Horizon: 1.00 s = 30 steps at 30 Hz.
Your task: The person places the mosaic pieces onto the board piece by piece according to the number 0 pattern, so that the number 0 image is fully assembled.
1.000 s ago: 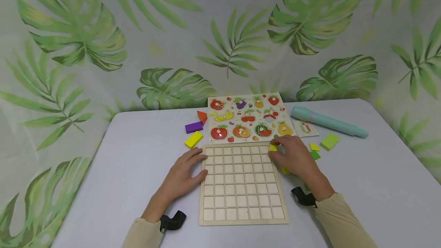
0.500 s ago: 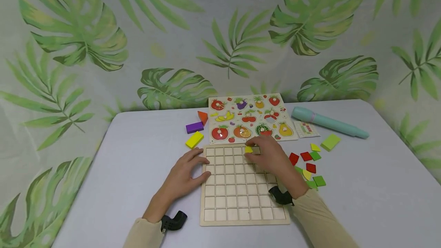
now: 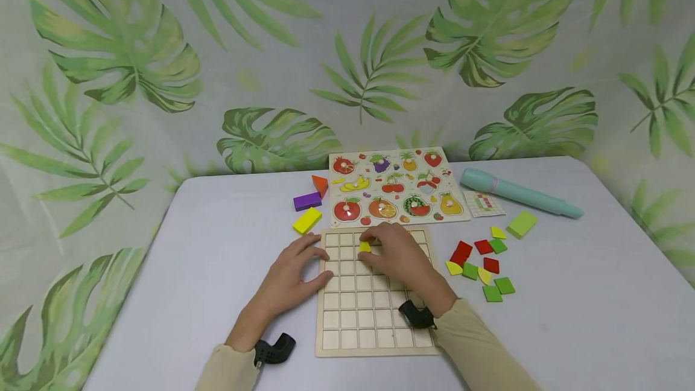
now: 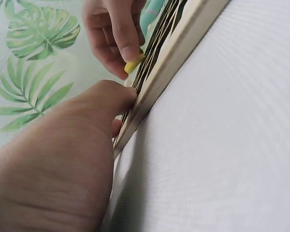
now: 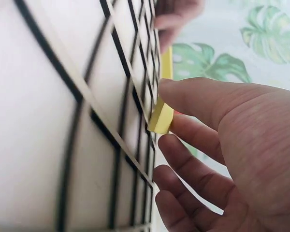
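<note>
My right hand (image 3: 400,256) pinches a small yellow tile (image 3: 365,247) between thumb and a finger, over the upper part of the wooden grid board (image 3: 349,320). In the right wrist view the yellow tile (image 5: 162,118) is tilted, its lower end at the grid lines. It looks close to the board; whether it touches is hard to tell. My left hand (image 3: 290,274) rests at the board's left edge, fingers relaxed and the thumb tip on the frame. The left wrist view shows the left thumb (image 4: 113,94) against the board's rim.
Loose red, green and yellow tiles (image 3: 470,271) lie right of the board. Behind it is a fruit puzzle (image 3: 374,174), beside a small card (image 3: 485,204) and a teal pen-shaped object (image 3: 521,193). Purple (image 3: 307,201), yellow (image 3: 307,221) and orange (image 3: 320,186) blocks stand at the left.
My right hand has carried the yellow tile leftward from the board's right edge to over its upper middle, uncovering the loose tiles on the right. The left hand has stayed in place.
</note>
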### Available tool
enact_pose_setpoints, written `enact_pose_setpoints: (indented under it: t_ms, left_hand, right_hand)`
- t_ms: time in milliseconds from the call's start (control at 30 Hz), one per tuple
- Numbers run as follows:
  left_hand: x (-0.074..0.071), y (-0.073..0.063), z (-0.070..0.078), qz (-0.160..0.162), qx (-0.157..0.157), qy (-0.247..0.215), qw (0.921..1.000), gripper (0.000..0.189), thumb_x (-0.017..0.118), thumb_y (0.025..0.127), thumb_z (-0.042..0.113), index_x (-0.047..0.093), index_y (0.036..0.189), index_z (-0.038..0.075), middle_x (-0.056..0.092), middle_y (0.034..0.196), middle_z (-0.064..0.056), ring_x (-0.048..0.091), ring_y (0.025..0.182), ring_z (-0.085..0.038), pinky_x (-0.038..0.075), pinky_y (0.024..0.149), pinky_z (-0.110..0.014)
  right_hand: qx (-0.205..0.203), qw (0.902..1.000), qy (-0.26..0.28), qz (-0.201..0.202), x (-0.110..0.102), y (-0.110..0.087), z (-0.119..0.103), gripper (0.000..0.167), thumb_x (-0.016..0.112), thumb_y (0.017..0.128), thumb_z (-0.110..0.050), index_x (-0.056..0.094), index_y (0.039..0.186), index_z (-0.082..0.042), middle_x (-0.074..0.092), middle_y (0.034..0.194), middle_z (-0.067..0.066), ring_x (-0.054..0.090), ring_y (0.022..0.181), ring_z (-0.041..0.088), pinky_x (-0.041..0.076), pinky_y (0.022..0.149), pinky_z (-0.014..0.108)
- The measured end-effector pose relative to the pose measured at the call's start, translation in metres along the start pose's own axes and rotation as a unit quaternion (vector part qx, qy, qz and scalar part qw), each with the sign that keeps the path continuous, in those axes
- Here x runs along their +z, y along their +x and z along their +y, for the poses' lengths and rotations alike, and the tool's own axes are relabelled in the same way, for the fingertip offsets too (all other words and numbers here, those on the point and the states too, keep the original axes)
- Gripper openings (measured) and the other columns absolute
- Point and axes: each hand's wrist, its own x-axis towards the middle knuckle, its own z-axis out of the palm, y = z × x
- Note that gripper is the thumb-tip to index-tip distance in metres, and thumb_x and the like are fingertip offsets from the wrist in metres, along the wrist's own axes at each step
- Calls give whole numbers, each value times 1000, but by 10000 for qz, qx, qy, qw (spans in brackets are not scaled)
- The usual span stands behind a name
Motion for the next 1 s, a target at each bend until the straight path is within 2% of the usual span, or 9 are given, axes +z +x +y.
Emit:
enact_pose_setpoints:
  t_ms: [33, 267, 467, 600, 867, 1000]
  left_hand:
    - [0, 0, 0, 3, 14, 0, 10000, 24, 79, 91, 37, 69, 110, 24, 53, 153, -5, 44, 147, -25, 40, 121, -50]
    - [1, 1, 0, -23, 103, 48, 9999, 25, 78, 91, 37, 68, 110, 24, 50, 157, -3, 43, 148, -25, 39, 121, -51]
    - [-1, 2, 1, -273, 87, 149, 9995, 25, 75, 94, 39, 64, 109, 24, 46, 161, 1, 39, 152, -23, 29, 127, -49]
    - [-1, 1, 1, -387, -14, 195, 9991, 26, 73, 94, 41, 63, 111, 25, 45, 161, 3, 37, 152, -23, 27, 127, -49]
    - [-1, 0, 0, -361, 84, 170, 9992, 25, 74, 95, 38, 62, 110, 23, 47, 160, 2, 38, 152, -22, 26, 128, -47]
    - [-4, 0, 1, -418, 52, 164, 9990, 25, 74, 95, 38, 62, 110, 23, 47, 160, 1, 37, 152, -22, 26, 128, -47]
  right_hand:
    - [-11, 10000, -5, 2, 2, 0, -1, 27, 84, 87, -30, 77, 109, -15, 73, 106, -1, 64, 101, 20, 56, 93, 41]
    - [-124, 9996, -158, 200, 9, -1, -2, 27, 85, 86, -33, 76, 105, -16, 73, 106, 0, 64, 103, 23, 56, 93, 40]
    - [-84, 9994, -293, 184, 10, 0, -2, 29, 85, 85, -38, 75, 103, -17, 72, 104, -2, 63, 103, 21, 56, 93, 38]
    - [-34, 9993, -353, 149, 9, -1, -2, 28, 85, 85, -39, 74, 100, -18, 69, 100, -3, 61, 102, 21, 55, 92, 38]
    - [139, 9997, -194, -107, 4, -3, -1, 27, 84, 87, -33, 75, 109, -18, 70, 113, -1, 61, 113, 22, 53, 103, 41]
    - [-24, 9999, -45, -158, 4, -5, 4, 27, 82, 90, -30, 75, 112, -17, 71, 120, 1, 60, 120, 24, 50, 108, 45]
